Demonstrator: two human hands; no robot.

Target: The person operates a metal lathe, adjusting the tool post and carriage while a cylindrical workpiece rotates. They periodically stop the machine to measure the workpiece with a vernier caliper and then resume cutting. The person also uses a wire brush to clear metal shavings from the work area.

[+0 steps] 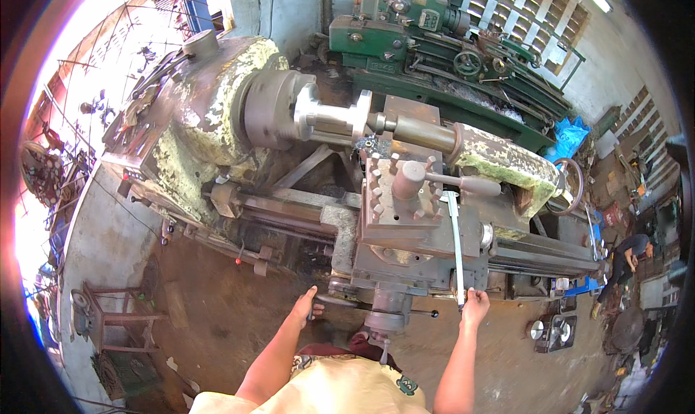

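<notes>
Hand-cranking the carriage (pixel 339 224) slide seems the step in hand — the left hand (pixel 307 310) has its grip curled round the crank handle's (pixel 344 302) left end. The next turn would call for steady pressure. A silvery caliper (pixel 455 247) lies inside the carriage's right edge, lower end beside the right hand (pixel 474 310) — whether that grip pinches it, I cannot tell.
</notes>
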